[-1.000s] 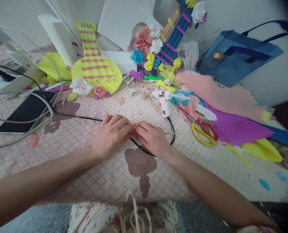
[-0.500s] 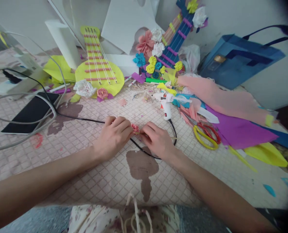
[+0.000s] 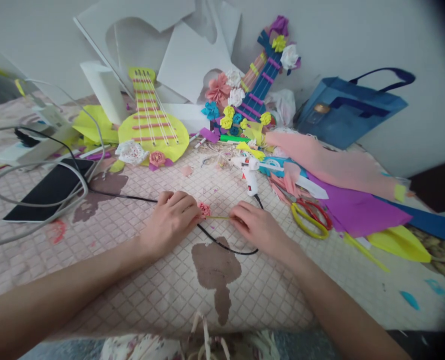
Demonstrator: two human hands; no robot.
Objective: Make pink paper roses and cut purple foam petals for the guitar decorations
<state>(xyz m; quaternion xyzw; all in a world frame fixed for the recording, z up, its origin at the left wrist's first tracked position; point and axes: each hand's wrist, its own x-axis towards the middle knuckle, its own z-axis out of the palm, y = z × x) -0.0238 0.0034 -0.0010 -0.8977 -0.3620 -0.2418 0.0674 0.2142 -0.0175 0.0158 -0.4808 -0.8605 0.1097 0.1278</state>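
A small pink paper flower (image 3: pixel 204 210) is pinched in the closed fingers of my left hand (image 3: pixel 174 217). From just below the flower, a thin yellow strip (image 3: pixel 218 217) stretches straight across to my right hand (image 3: pixel 258 227), whose fingertips are closed on its other end. Whether it is a strip, string or stick I cannot tell. The black cord (image 3: pixel 222 245) runs beneath my hands to the white hot glue gun (image 3: pixel 250 175), which stands a little beyond my right hand.
Behind are a yellow paper guitar (image 3: pixel 152 132) and a blue one (image 3: pixel 262 85) with paper flowers. To the right lie yellow-handled scissors (image 3: pixel 308 220), red-handled scissors (image 3: pixel 322 212) and purple paper (image 3: pixel 357 205). A black tablet-like slab (image 3: pixel 49 192) and loose grey cable (image 3: pixel 34 204) lie left.
My right hand has moved right, away from the flower, and a length of the yellow strip now shows between the hands. The camera view has tilted up slightly.
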